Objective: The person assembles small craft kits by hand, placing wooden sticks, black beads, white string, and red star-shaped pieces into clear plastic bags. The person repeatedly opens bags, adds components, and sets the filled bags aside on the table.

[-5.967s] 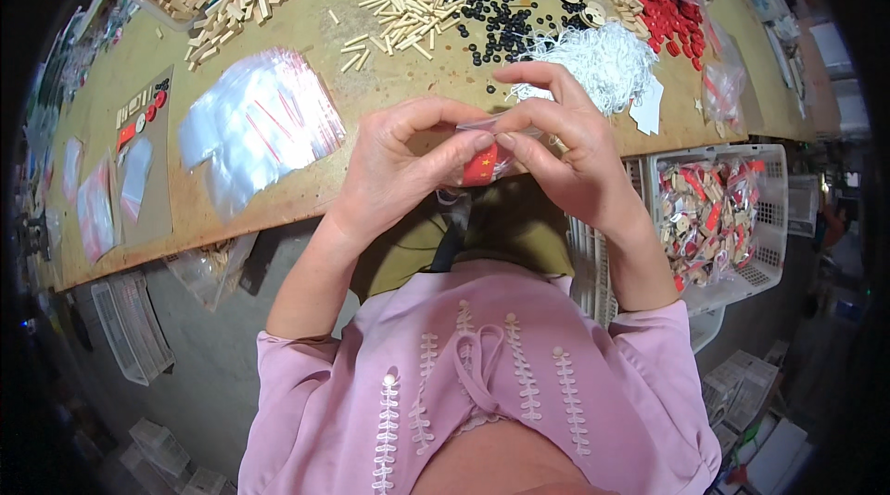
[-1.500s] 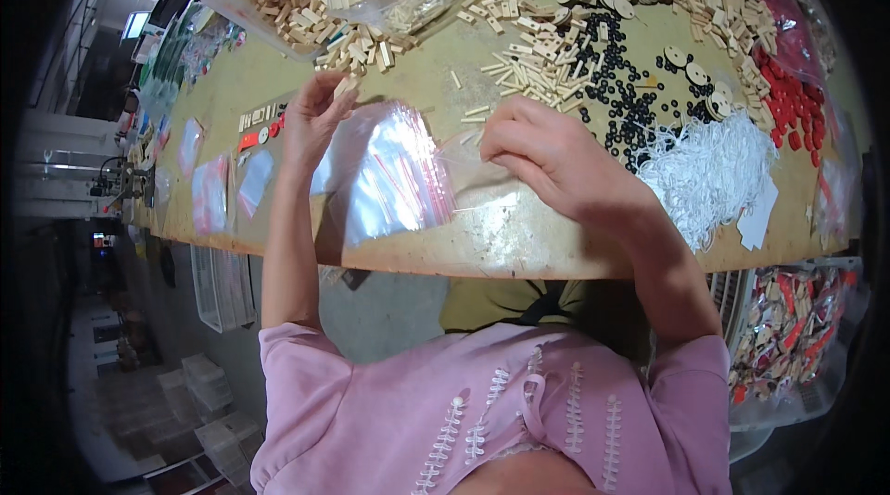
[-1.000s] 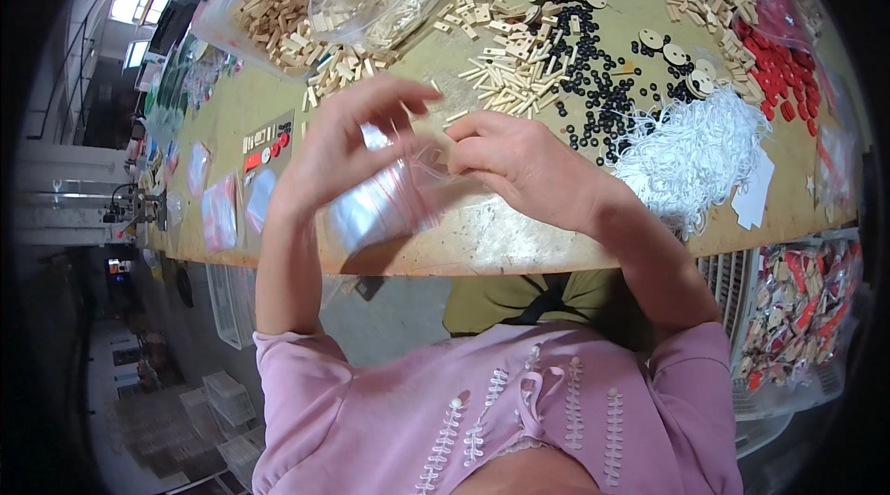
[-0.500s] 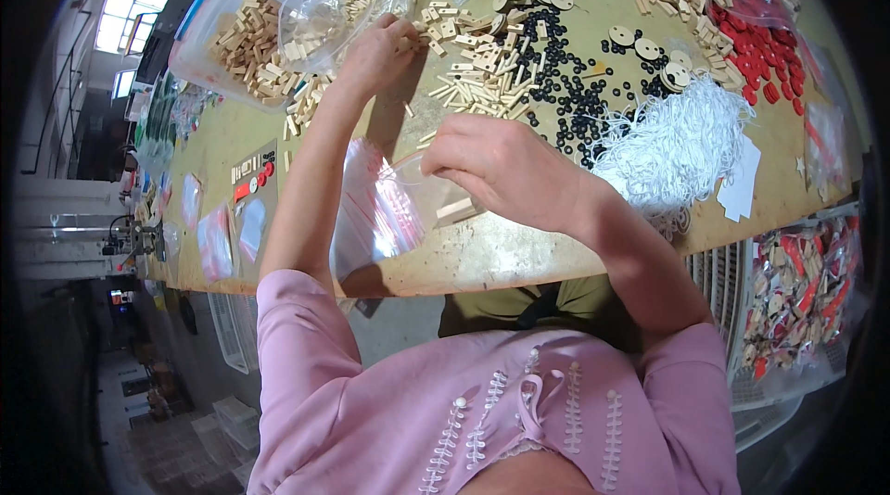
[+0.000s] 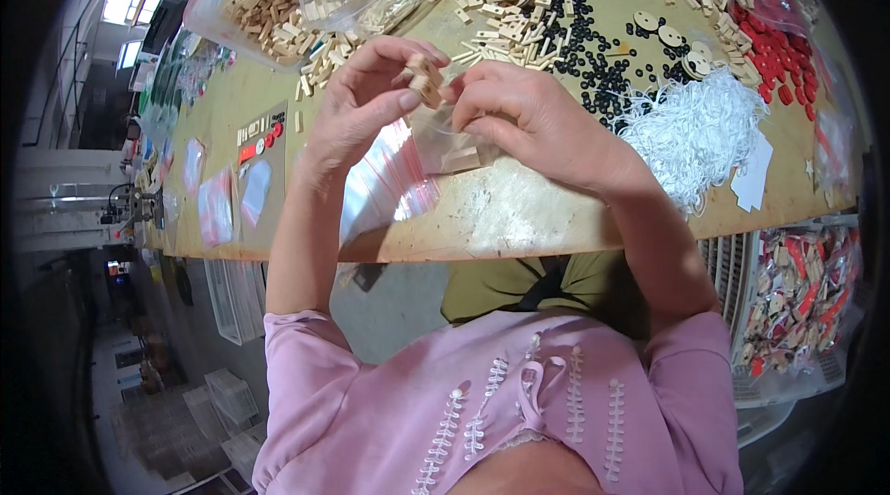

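My left hand (image 5: 350,110) is closed around a few small wooden blocks (image 5: 425,82), held between thumb and fingers above the table. Close beside it, my right hand (image 5: 547,124) pinches the upper edge of a clear plastic bag (image 5: 432,135). A pale wooden block (image 5: 461,159) shows at the bottom of that bag, under my right fingers. The bag's mouth is partly hidden by both hands. Beneath my left wrist lies a stack of clear zip bags (image 5: 394,182) with red strips.
Beyond my hands lie wooden sticks (image 5: 505,48), black beads (image 5: 579,45) and wooden discs (image 5: 669,35). White cords (image 5: 691,138) and red pieces (image 5: 774,59) are heaped at right. A clear bin (image 5: 222,36) of blocks stands far left, near a sample card (image 5: 264,138).
My left hand has come back from the loose blocks to my right hand, now bringing wooden blocks. My right hand has shifted slightly, still pinching the bag.
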`<state>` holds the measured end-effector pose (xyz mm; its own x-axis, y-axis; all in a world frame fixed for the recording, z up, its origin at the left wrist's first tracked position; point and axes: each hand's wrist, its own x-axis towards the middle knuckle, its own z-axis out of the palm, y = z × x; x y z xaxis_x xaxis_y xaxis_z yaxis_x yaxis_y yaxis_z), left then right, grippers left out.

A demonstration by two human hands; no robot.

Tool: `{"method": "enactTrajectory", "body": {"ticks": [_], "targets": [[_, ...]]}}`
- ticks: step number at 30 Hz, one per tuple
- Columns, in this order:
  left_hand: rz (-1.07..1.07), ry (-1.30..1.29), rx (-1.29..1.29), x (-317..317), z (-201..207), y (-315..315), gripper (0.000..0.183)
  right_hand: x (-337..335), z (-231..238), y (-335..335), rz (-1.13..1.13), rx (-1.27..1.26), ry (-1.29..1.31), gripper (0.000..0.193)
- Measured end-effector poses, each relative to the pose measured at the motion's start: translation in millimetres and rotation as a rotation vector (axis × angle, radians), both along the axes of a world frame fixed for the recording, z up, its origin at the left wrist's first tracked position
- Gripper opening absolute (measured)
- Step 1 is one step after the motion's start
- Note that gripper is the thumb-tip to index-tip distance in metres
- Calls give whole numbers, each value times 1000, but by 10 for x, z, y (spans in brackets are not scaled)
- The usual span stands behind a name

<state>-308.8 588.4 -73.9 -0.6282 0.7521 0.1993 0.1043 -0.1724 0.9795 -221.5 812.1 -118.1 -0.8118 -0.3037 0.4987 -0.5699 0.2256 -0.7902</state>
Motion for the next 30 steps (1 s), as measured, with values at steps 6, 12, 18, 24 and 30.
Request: {"method": "enactTrajectory", "body": {"ticks": [6, 12, 18, 24, 30], "targets": [[141, -120, 34, -160, -143, -190, 36, -26, -15, 32, 7, 9, 22, 6], [341, 47, -427, -480, -330, -370, 10, 8, 26, 16, 87, -70, -19, 6], [328, 513, -784, -403, -511, -101, 18, 152, 23, -122, 506, 57, -252, 7], [237, 867, -1004, -657, -572, -47, 20, 125, 28, -95, 399, 58, -269, 8], [279, 531, -870, -764, -595, 143, 23, 108, 35, -78, 357, 60, -297, 8]]}}
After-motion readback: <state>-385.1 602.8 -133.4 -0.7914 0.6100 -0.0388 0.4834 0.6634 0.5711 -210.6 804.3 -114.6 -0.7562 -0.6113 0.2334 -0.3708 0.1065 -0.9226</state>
